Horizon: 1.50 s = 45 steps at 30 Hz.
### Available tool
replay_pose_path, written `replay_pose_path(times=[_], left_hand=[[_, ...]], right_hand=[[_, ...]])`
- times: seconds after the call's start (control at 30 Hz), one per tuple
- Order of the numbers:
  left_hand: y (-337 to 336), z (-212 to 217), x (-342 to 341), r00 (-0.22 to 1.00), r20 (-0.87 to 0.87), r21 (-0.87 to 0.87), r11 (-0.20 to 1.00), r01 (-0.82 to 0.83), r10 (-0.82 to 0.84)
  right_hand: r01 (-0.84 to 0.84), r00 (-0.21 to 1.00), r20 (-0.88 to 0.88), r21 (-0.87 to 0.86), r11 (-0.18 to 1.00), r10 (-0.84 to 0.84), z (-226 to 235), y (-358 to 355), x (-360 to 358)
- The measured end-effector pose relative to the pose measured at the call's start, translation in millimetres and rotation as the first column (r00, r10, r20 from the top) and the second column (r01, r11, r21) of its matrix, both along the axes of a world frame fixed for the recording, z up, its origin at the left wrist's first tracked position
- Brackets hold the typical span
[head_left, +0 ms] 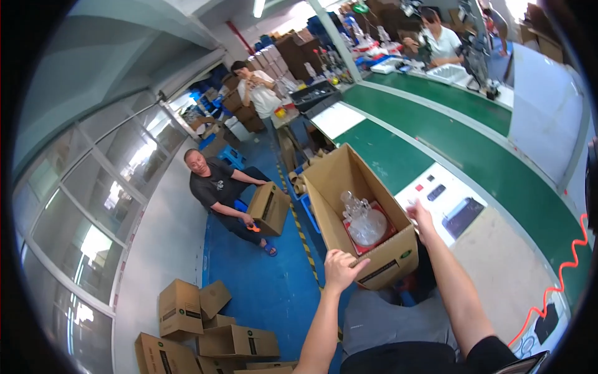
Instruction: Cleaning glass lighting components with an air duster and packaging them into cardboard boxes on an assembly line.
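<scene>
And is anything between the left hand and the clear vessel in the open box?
Only the near wall of the box: the left hand is at its near-left corner, the clear vessel inside. Nothing visible covers the open top.

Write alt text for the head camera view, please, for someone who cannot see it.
A person's left hand holds the near left corner of an open cardboard box, the right hand at its right side; inside, a clear, rounded item sits on a red base. On the left, a co-worker holds another box; a green work surface lies to the right.
</scene>
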<state>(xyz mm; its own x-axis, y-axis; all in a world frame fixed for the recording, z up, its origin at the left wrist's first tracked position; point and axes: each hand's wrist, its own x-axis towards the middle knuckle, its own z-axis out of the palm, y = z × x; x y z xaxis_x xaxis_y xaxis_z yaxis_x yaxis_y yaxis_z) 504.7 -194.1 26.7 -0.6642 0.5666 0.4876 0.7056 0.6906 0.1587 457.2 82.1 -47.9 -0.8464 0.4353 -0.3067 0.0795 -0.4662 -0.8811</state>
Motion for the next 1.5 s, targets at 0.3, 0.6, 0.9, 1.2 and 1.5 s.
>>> replay_pose_path(times=[0.3, 0.6, 0.9, 1.2, 1.5], left_hand=[[10, -5, -2, 0.997, -0.076, 0.127, 0.991, 0.033, -0.023], [6, -5, 0, 0.997, -0.075, 0.205, 0.978, 0.036, -0.021], [7, -10, -2, 0.997, -0.083, 0.241, 0.970, 0.020, 0.000], [8, -11, 1, 0.996, -0.084, 0.263, 0.965, 0.013, 0.010], [9, -8, -2, 0.997, -0.070, 0.244, 0.970, 0.003, 0.015]], right_hand=[[-0.221, 0.849, 0.480, -0.054, 0.974, 0.219, -202, -55, 163], [-0.527, 0.780, 0.461, 0.117, 0.842, 0.423, -257, -52, 160], [-0.565, 0.774, 0.407, 0.098, 0.819, 0.485, -234, -61, 158], [-0.588, 0.763, 0.416, 0.128, 0.798, 0.495, -226, -60, 159], [-0.552, 0.787, 0.391, 0.099, 0.828, 0.477, -211, -64, 154]])
